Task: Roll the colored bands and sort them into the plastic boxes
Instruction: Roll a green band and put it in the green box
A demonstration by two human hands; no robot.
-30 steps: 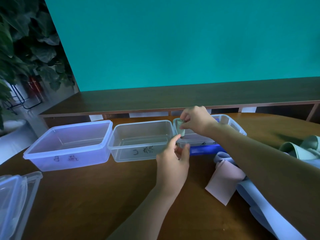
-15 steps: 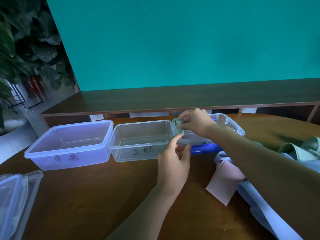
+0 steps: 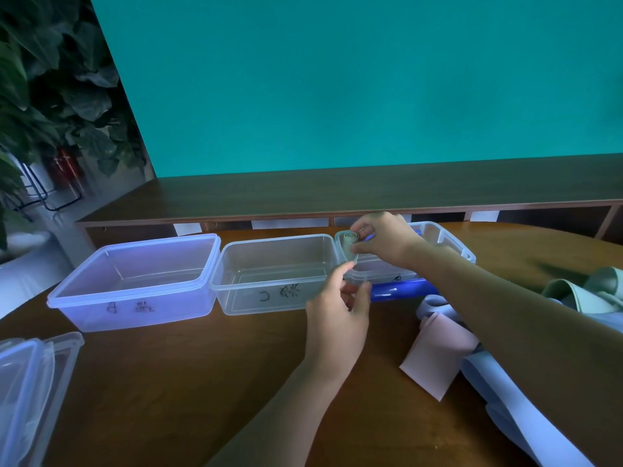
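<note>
Above the middle box (image 3: 274,274), at its right rim, both hands work a small grey-green band roll (image 3: 349,245). Right hand (image 3: 387,239) has fingers curled round the roll's coiled top, thumb and fingertips pinching it. Left hand (image 3: 337,311) sits just below and in front of the roll, forefinger and thumb raised to the roll's loose lower end; whether they truly pinch it cannot be told, other fingers curled loosely. Roll hangs in the air, over the seam between middle box and right box (image 3: 448,244). Middle box is clear plastic with dark handwriting on its front wall, nothing inside. Left of it, touching, stands a bluish box (image 3: 135,281), also marked. Right box, touching the middle box on the other side, sits on a blue lid (image 3: 401,288). Right of middle box, on the wooden table (image 3: 168,382), lie loose bands: a pink band (image 3: 438,355), pale blue bands (image 3: 526,416), green bands (image 3: 586,291) further right. Far left of middle box, at the table edge, stacked clear lids (image 3: 23,389).
</note>
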